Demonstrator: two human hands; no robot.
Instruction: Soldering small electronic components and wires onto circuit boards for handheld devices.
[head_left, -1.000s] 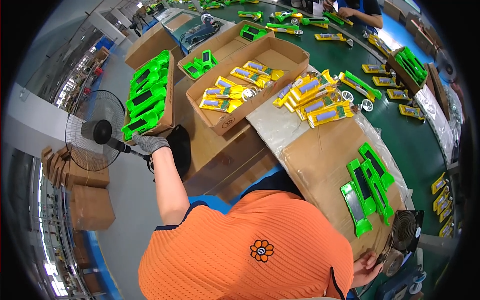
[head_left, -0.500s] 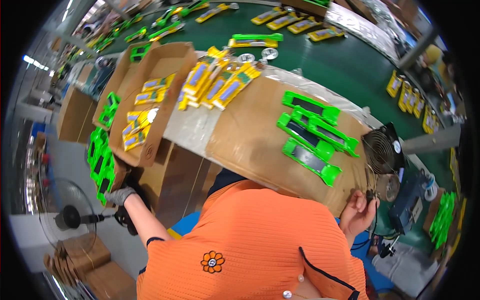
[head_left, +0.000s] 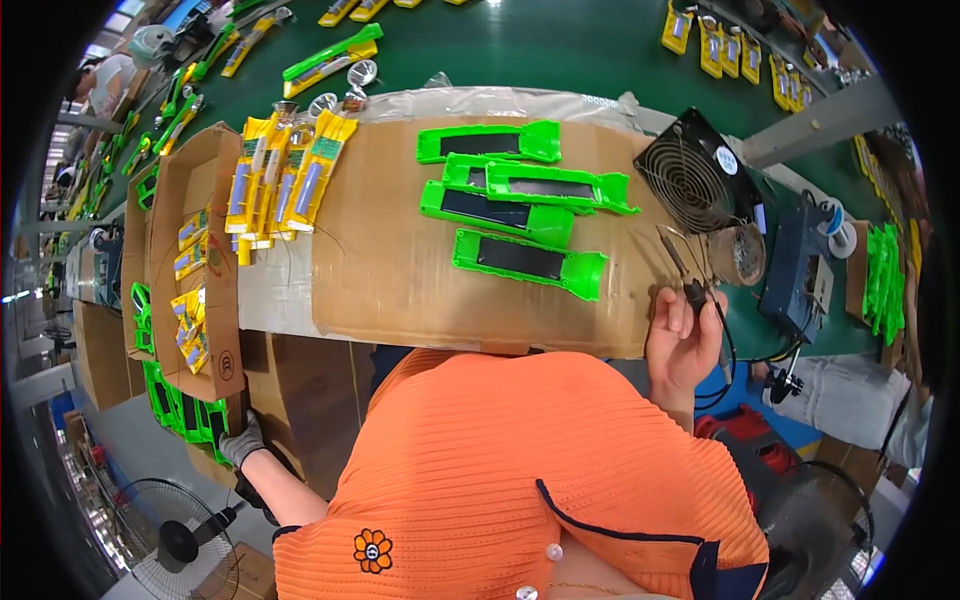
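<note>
At the lower left, my gloved left hand (head_left: 241, 443) is closed around the near edge of a green plastic casing (head_left: 217, 423), one of several stacked in a box there; some fingertips are hidden. On the right, my bare right hand (head_left: 684, 335) pinches a soldering iron (head_left: 680, 262) by its dark grip, tip pointing away from me and cable hanging down. Left of the iron, several green casings with dark panels (head_left: 515, 256) lie overlapping on a cardboard sheet (head_left: 385, 285).
Yellow strips with wires (head_left: 310, 180) pile beside a cardboard box (head_left: 215, 345) holding more of them. A black fan (head_left: 690, 180), a round tin (head_left: 738, 255) and a blue soldering station (head_left: 793, 265) stand right. Beyond runs a green belt (head_left: 560, 60). A floor fan (head_left: 178, 545) stands lower left.
My view has turned, so the bench now lies straighter and its things appear further left. My left hand stays at the stacked casings; the soldering iron remains in my right.
</note>
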